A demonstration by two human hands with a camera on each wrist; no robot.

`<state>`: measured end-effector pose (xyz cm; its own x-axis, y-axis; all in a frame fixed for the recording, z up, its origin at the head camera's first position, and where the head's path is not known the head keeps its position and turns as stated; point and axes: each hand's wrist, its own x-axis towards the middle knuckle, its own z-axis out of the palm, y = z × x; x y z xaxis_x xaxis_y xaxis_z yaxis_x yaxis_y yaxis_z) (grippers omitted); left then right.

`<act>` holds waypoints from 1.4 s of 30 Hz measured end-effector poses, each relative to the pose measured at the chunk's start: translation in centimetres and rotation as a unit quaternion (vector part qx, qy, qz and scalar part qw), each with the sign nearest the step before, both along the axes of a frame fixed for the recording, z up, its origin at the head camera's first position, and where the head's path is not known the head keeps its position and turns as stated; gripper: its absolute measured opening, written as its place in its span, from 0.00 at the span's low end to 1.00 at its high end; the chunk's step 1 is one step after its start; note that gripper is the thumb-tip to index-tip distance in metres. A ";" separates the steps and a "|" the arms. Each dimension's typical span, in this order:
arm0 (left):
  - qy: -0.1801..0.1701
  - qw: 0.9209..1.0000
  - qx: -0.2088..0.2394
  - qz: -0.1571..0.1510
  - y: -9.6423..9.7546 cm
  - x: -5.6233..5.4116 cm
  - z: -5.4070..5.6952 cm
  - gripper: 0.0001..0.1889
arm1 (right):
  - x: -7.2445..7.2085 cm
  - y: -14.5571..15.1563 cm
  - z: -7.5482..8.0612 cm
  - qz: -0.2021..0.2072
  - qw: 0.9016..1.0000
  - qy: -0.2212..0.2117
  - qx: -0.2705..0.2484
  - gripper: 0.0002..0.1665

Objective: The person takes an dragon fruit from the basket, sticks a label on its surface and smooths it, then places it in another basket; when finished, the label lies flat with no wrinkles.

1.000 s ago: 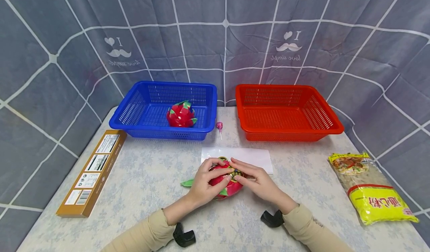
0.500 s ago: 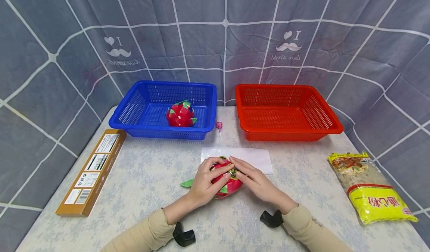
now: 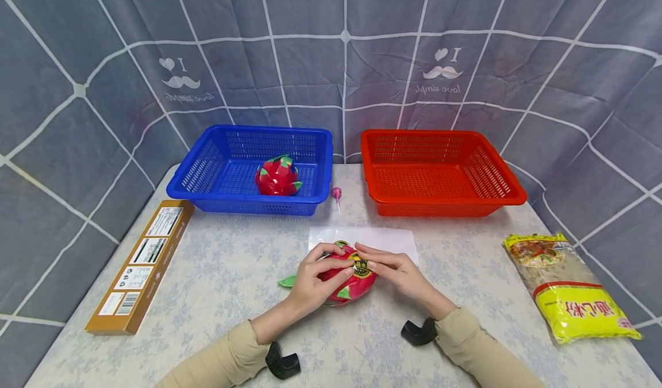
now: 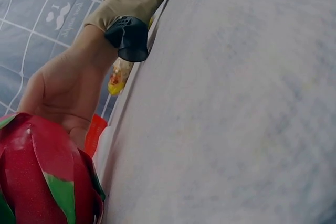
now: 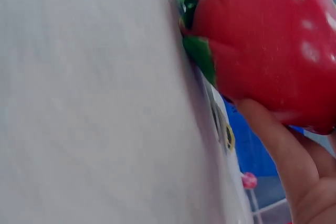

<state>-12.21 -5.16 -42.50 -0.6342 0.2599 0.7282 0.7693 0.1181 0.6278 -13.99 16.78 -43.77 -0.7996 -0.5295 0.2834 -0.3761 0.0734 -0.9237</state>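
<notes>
A glossy red dragon fruit [image 3: 345, 287] with green-tipped scales lies on the table between the two hands, its long green leaf pointing left. My left hand [image 3: 312, 281] grips it from the left, fingers over the top and thumb at the near side. A round black-and-gold sticker [image 3: 360, 266] sits on the fruit, facing up. The fingertips of my right hand [image 3: 403, 273] press at the sticker's right edge. In the right wrist view, a thumb [image 5: 268, 129] lies against the fruit's red skin. The left wrist view shows the right palm [image 4: 68, 87] behind the fruit.
A white sheet [image 3: 400, 241] lies behind the hands. Farther back stand a blue basket [image 3: 240, 204] with another dragon fruit [image 3: 277, 178], and a red basket [image 3: 439, 207]. Between them lies a pink lollipop [image 3: 337, 194]. A brown box [image 3: 139, 267] is left, a yellow food bag [image 3: 571, 287] right.
My right fingertips have drawn back to the sticker's right side, and more of its print shows. The fruit has turned slightly under my left hand, which keeps its hold.
</notes>
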 end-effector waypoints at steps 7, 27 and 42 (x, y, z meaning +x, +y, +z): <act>-0.008 1.000 0.008 0.003 0.2 0.9 1.6 0.09 | 0.1 -0.2 -0.9 -0.019 0.998 0.004 -0.058 0.18; -0.048 0.998 0.012 0.030 0.5 1.0 1.8 0.09 | 0.6 -0.8 -0.3 -0.023 0.993 0.102 0.056 0.26; -0.005 0.996 -0.041 0.077 0.5 0.5 0.4 0.15 | 0.7 -1.0 0.3 -0.002 0.992 0.060 0.114 0.26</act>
<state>-11.74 -4.67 -42.06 -0.6787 0.2166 0.7017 0.7314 0.2856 0.6193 -13.32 15.79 -43.44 -0.7694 -0.5881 0.2494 -0.4814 0.2771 -0.8316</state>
